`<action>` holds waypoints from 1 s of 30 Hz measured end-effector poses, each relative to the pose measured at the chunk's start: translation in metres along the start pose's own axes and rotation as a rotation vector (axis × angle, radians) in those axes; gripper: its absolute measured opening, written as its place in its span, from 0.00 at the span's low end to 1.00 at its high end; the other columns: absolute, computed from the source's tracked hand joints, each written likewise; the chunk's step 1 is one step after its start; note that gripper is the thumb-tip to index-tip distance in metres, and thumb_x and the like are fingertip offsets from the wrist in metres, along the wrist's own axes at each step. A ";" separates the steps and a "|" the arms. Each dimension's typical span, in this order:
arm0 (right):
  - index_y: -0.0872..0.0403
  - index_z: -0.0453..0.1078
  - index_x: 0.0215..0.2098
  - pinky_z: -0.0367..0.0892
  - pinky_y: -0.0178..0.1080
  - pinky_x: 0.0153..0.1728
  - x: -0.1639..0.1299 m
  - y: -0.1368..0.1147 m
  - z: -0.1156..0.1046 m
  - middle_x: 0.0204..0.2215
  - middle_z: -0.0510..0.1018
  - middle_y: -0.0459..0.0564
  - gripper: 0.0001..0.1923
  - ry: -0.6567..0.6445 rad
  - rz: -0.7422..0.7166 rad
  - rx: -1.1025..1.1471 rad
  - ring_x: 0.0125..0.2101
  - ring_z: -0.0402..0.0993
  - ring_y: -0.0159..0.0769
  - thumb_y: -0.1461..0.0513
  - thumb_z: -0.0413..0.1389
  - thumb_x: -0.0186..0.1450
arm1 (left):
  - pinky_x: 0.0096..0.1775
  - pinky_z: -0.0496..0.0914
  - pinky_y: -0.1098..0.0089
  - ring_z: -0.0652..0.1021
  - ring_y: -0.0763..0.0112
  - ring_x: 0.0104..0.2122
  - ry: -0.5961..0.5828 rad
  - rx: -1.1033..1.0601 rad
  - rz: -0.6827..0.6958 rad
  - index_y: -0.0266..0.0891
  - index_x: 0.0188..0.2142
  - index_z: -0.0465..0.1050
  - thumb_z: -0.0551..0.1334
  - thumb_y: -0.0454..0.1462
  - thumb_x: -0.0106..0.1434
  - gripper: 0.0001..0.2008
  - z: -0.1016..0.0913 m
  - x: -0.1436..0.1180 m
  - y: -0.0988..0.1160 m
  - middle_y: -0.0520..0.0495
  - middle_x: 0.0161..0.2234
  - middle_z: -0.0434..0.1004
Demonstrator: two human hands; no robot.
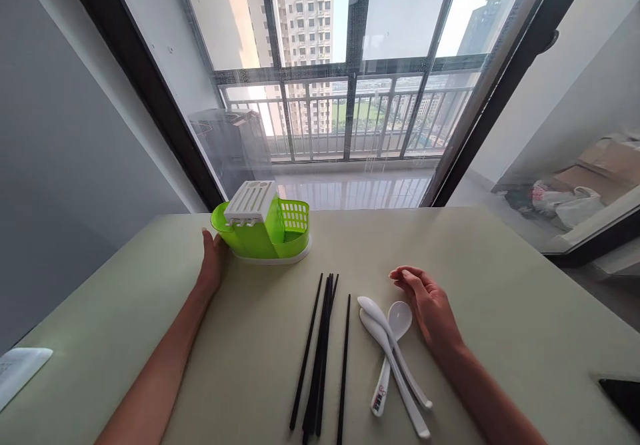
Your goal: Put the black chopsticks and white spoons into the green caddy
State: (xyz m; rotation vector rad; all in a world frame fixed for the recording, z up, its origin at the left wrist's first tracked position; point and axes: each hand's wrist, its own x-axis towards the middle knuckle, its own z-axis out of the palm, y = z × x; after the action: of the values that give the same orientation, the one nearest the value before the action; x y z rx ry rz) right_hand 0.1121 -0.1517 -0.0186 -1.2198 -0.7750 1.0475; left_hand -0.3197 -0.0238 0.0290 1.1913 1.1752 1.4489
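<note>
A green utensil holder (255, 238) with a white slotted top and white base stands upright near the table's far edge. My left hand (214, 262) is against its left side, thumb raised, the other fingers partly hidden by the holder. Several black chopsticks (320, 358) lie lengthwise in front of me, most bunched together, with one apart on the right. Beside them are three white spoons (395, 358), crossed over one another; one lies bowl up with print on its handle. Just right of the spoons is my right hand (425, 302), its fingers drawn together with nothing visible in them.
The pale table (250, 365) reaches up to a glass door with a dark frame. A white object (23, 372) lies at the left edge, and a dark flat object (623, 398) at the right. Boxes and bags (585, 185) are behind glass on the right.
</note>
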 end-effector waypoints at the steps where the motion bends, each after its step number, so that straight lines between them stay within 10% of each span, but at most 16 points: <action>1: 0.50 0.77 0.39 0.68 0.45 0.54 0.000 0.000 0.000 0.40 0.82 0.50 0.14 0.000 0.000 -0.001 0.45 0.75 0.41 0.49 0.61 0.63 | 0.66 0.60 0.52 0.66 0.50 0.66 -0.028 0.006 -0.005 0.42 0.67 0.64 0.41 0.68 0.66 0.45 0.005 -0.002 -0.001 0.42 0.63 0.71; 16: 0.50 0.75 0.43 0.68 0.43 0.47 -0.010 -0.018 0.009 0.44 0.80 0.51 0.17 -0.045 -0.117 -0.217 0.44 0.74 0.42 0.48 0.58 0.65 | 0.70 0.51 0.52 0.60 0.52 0.69 -0.393 0.294 0.007 0.48 0.69 0.61 0.43 0.62 0.71 0.36 0.092 -0.045 -0.008 0.51 0.68 0.62; 30: 0.42 0.63 0.65 0.72 0.44 0.49 -0.007 -0.004 0.004 0.51 0.72 0.50 0.28 -0.098 -0.290 -0.302 0.47 0.76 0.40 0.51 0.58 0.68 | 0.66 0.62 0.52 0.65 0.58 0.67 -0.618 0.823 0.388 0.49 0.74 0.36 0.48 0.47 0.76 0.32 0.109 -0.065 -0.012 0.47 0.70 0.59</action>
State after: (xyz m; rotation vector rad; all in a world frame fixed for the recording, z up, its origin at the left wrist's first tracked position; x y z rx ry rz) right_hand 0.1067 -0.1567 -0.0129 -1.2677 -1.1812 0.7741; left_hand -0.2027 -0.0719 0.0175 2.3301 1.1409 0.7027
